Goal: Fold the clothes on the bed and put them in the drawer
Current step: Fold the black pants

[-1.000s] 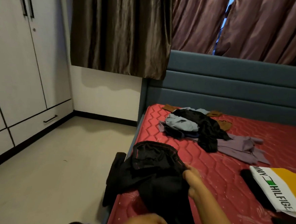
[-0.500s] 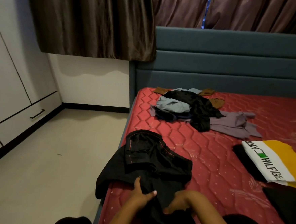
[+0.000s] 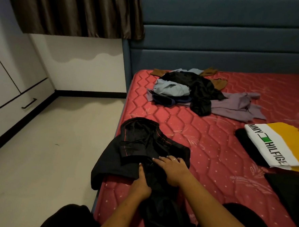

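Observation:
A black garment with thin red stitching (image 3: 139,148) lies at the left edge of the red mattress (image 3: 213,153), part of it hanging over the side. My left hand (image 3: 141,183) rests on its lower part, fingers pressed into the cloth. My right hand (image 3: 172,169), a ring on one finger, lies flat on the garment just to the right. A heap of unfolded clothes (image 3: 191,91), black, light blue, purple and brown, sits near the headboard. A folded white-and-yellow shirt (image 3: 277,147) lies at the right.
A blue padded headboard (image 3: 221,38) backs the bed. White wardrobe drawers with a black handle (image 3: 29,104) stand at the left across bare floor (image 3: 54,151). Dark curtains (image 3: 73,8) hang above. Dark cloth (image 3: 290,192) lies at the right edge.
The view has tilted down and right. Both hands moved forward onto the black garment; the right hand now lies flat higher up on it and the left presses beside it.

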Motion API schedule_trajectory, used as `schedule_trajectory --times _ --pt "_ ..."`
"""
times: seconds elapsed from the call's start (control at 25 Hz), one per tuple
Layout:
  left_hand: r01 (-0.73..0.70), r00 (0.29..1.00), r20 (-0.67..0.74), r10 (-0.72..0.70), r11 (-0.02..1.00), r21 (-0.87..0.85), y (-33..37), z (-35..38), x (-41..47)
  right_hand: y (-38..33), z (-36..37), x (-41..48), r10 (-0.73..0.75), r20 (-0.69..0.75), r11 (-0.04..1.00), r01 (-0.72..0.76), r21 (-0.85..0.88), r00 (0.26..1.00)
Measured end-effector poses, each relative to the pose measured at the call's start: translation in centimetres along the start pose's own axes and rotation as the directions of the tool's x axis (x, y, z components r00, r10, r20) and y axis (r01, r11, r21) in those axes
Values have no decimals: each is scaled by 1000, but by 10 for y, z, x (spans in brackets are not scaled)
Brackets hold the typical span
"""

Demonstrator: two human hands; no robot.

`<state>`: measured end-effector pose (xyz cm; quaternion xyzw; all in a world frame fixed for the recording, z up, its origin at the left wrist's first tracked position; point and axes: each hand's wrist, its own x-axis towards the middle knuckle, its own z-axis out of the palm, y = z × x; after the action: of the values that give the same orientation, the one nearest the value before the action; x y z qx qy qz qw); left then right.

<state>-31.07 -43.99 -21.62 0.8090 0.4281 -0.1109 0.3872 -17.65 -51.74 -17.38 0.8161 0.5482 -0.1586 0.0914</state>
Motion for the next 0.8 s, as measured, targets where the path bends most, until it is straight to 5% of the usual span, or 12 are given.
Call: schedule_trajectory --times 0.2,0.32,0.44,0.6,0.72,0.8 --pt "-12 974 225 -3 998 67 -20 14 -54 -14 16 -20 130 400 987 -79 -142 907" --pt "-11 932 359 -37 991 130 -31 27 -94 -34 24 -43 127 432 980 -46 -192 893" --pt "70 913 403 -66 998 6 -35 17 -114 -35 21 -57 49 367 992 -1 -129 929" --pt "-56 998 45 51 992 109 -45 -9 -91 -27 16 -69 -4 213 1000 1 12 977" --pt "-59 993 -102 63 997 43 -50 -11 -71 -14 16 -60 -5 159 994 -12 107 987" --pt "-190 967 -180 178 981 -47 -46 -6 -59 -7 9 -51 -1 144 986 -23 168 990"
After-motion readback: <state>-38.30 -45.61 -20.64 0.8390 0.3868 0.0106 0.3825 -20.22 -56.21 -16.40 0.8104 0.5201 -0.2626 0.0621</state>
